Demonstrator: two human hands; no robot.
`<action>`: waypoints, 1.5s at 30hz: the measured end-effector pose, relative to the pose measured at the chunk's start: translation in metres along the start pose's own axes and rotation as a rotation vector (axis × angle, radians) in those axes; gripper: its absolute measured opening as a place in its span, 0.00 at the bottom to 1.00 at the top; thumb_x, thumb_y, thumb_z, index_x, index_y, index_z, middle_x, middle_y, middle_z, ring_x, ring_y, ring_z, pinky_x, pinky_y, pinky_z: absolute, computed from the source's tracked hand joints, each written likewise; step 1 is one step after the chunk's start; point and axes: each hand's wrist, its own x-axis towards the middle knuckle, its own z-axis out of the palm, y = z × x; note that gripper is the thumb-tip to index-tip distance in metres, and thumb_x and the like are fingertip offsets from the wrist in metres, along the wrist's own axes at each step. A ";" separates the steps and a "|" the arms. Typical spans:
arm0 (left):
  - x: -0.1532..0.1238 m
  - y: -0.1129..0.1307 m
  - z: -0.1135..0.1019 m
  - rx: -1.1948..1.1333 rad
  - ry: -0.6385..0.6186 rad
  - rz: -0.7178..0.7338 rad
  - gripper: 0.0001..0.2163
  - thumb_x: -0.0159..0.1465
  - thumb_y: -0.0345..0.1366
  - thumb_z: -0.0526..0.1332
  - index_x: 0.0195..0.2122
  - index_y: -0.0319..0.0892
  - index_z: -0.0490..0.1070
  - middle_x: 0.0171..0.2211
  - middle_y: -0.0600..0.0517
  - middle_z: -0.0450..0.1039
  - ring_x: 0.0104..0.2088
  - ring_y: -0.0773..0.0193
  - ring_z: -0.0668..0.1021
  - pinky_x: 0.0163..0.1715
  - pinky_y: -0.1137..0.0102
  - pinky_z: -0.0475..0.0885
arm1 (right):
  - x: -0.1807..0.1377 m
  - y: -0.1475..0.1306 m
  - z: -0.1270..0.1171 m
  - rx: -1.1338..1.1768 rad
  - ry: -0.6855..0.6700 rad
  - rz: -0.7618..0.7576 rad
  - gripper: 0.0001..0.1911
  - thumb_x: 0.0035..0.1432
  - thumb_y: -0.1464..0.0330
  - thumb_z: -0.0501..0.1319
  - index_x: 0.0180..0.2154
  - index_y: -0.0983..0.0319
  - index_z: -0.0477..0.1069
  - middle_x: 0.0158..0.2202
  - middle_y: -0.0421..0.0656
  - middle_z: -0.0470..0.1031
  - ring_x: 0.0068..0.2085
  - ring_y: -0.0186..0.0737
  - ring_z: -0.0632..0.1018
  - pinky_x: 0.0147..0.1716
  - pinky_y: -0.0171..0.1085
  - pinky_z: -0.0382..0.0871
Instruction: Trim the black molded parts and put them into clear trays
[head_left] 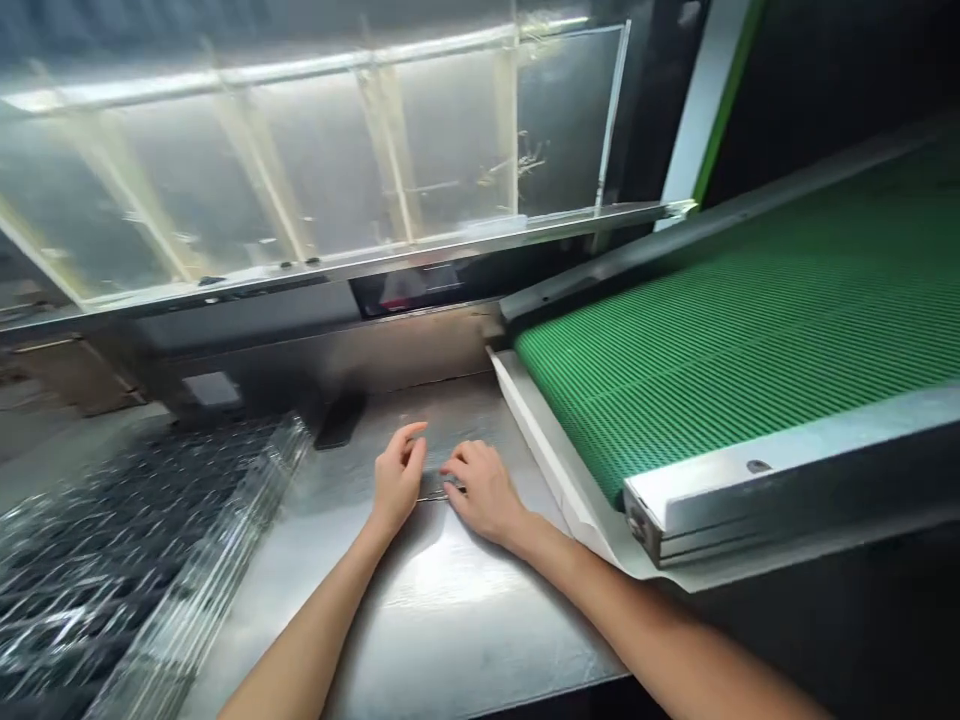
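In the middle of the head view, both bare hands are low over a shiny metal worktop (450,610). My left hand (396,478) has its fingers bent, with thumb and forefinger apart and nothing visible between them. Close beside it, my right hand (484,490) curls its thumb and fingers round a small grey thing (453,481), too blurred to name. A thin, dark line lies between the hands; I cannot tell whether it is part of that thing or a mark on the metal.
On the right, a green conveyor belt (720,360) slopes down towards the worktop, edged by a pale guard (540,440). Clear plastic trays (217,560) with dark contents are stacked left. A dark flat object (340,419) lies behind the hands. A lit, framed panel (315,170) spans the back.
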 end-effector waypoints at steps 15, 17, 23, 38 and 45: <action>-0.015 -0.016 -0.003 0.278 -0.244 0.064 0.24 0.65 0.57 0.58 0.48 0.44 0.79 0.32 0.53 0.81 0.29 0.61 0.81 0.30 0.72 0.73 | -0.004 0.001 0.013 -0.241 -0.114 -0.038 0.12 0.65 0.58 0.69 0.40 0.60 0.75 0.42 0.42 0.69 0.43 0.44 0.66 0.41 0.42 0.62; -0.014 -0.015 -0.002 0.300 -0.244 0.080 0.23 0.64 0.57 0.58 0.46 0.45 0.80 0.31 0.54 0.81 0.27 0.62 0.80 0.29 0.73 0.74 | -0.004 0.002 0.013 -0.255 -0.119 -0.045 0.13 0.66 0.57 0.68 0.43 0.59 0.76 0.42 0.42 0.69 0.43 0.45 0.66 0.40 0.42 0.62; -0.014 -0.012 -0.003 0.338 -0.237 0.118 0.19 0.63 0.54 0.58 0.43 0.48 0.81 0.31 0.55 0.81 0.28 0.62 0.82 0.30 0.74 0.76 | -0.005 0.003 0.014 -0.257 -0.127 -0.038 0.13 0.67 0.56 0.67 0.44 0.58 0.77 0.43 0.42 0.69 0.43 0.45 0.67 0.40 0.42 0.62; -0.014 -0.017 -0.003 0.338 -0.279 0.155 0.19 0.66 0.54 0.57 0.43 0.49 0.81 0.40 0.53 0.84 0.33 0.62 0.84 0.31 0.76 0.77 | -0.005 0.005 0.018 -0.250 -0.114 -0.029 0.11 0.64 0.58 0.68 0.43 0.57 0.77 0.40 0.41 0.67 0.41 0.44 0.66 0.39 0.42 0.62; -0.014 -0.015 -0.002 0.332 -0.285 0.160 0.19 0.66 0.55 0.58 0.42 0.48 0.81 0.40 0.52 0.84 0.34 0.61 0.85 0.31 0.76 0.77 | -0.005 0.006 0.018 -0.235 -0.123 -0.026 0.11 0.65 0.57 0.67 0.42 0.58 0.77 0.39 0.42 0.68 0.41 0.45 0.66 0.39 0.42 0.63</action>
